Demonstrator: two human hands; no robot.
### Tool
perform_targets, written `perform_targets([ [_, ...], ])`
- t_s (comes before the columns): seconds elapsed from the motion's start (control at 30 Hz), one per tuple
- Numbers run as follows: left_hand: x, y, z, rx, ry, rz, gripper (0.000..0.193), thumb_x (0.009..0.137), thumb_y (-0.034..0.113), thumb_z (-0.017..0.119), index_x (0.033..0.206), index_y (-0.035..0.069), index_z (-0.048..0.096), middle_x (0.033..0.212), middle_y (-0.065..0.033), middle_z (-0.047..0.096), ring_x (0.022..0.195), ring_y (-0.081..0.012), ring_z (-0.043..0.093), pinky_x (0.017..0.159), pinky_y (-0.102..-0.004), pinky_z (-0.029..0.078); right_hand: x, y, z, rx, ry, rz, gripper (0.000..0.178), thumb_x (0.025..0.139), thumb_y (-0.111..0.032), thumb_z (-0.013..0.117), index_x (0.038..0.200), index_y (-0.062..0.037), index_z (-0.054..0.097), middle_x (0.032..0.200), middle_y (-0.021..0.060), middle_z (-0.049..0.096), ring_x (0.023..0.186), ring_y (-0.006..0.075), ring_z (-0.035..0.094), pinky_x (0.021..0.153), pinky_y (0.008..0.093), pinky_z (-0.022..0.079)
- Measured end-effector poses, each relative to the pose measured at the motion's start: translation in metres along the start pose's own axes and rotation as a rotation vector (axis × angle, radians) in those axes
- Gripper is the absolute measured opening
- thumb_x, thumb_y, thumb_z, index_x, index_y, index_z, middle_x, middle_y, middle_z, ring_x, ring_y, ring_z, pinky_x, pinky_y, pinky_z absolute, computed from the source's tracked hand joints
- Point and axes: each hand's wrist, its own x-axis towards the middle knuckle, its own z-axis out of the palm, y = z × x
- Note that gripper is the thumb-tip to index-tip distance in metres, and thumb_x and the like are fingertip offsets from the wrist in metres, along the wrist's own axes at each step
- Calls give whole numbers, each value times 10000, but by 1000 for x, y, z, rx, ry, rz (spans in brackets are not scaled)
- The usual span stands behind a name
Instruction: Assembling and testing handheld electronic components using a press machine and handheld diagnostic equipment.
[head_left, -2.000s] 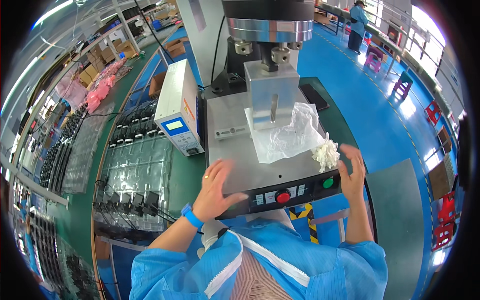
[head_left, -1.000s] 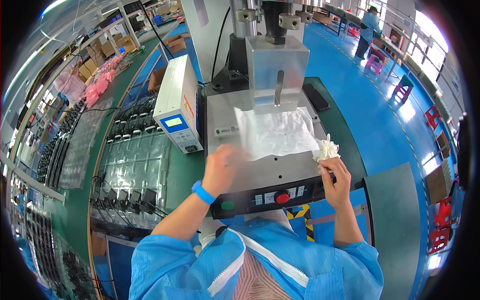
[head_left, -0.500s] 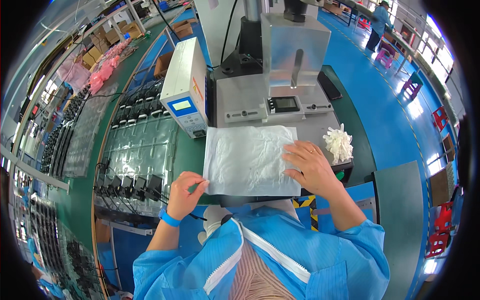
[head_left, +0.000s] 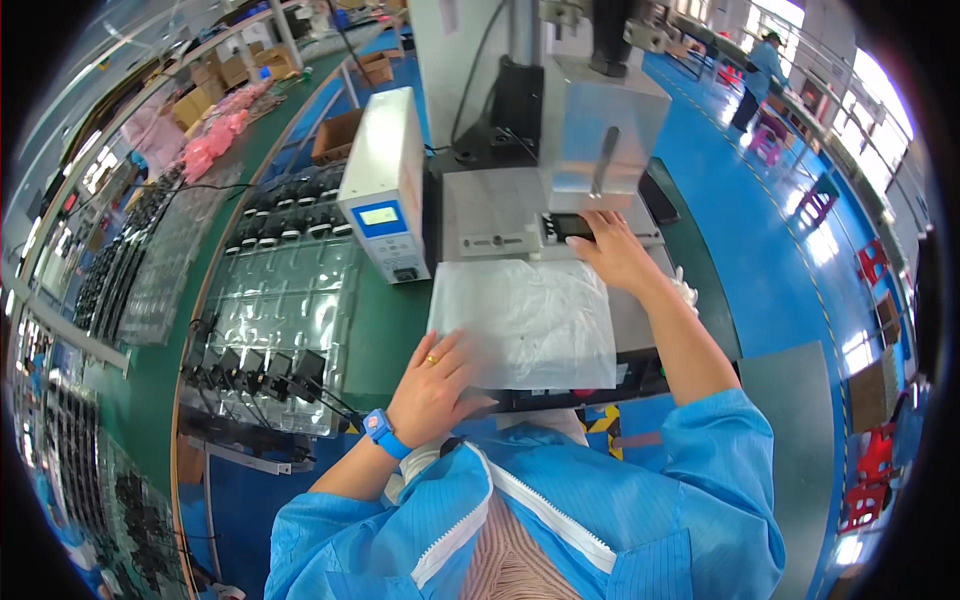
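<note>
A wrinkled white sheet or pouch [head_left: 540,315], apparently thin and soft, lies flat in front of the metal fixture plate [head_left: 490,195]. My left hand [head_left: 432,385] is over its near left corner, fingers stretched out and the fingertips blurred. On the fixture, below a large metal block [head_left: 605,130], sits a small black device with a display [head_left: 566,229]. My right hand [head_left: 620,255] reaches over the device's right end, the thumb at its near edge and the fingers across its far side. Part of the device is hidden under this hand.
Left of the fixture stands a white control box [head_left: 385,180] with a blue panel. Clear plastic trays [head_left: 280,290] hold black adapters with cables. A dark flat object [head_left: 658,198] lies right of the block. White crumpled material [head_left: 686,290] shows behind my right forearm. A person [head_left: 762,75] stands far right.
My right hand has left the white sheet and moved forward to the device on the fixture. The left hand has let go of the sheet's left edge and shifted right, over its corner.
</note>
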Motion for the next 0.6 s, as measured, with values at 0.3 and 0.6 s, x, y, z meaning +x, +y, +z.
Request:
perform_targets([
  [0.3, -25, -6, -4, -48, 119, -2, 469, 749, 273, 715, 1162, 105, 570, 1297, -90, 499, 1251, -315, 423, 1050, -528, 287, 48, 49, 58, -134, 47, 241, 438, 925, -353, 401, 1207, -36, 508, 1236, 219, 533, 1122, 416, 497, 947, 456, 399],
  [0.6, -51, -2, -8, -90, 240, 0, 353, 769, 211, 710, 1084, 97, 601, 1264, -84, 517, 1227, -303, 447, 1030, -497, 318, 63, 54, 69, -48, -129, 350, 484, 932, -379, 348, 1279, -60, 457, 1330, 228, 447, 1233, 394, 408, 989, 430, 359],
])
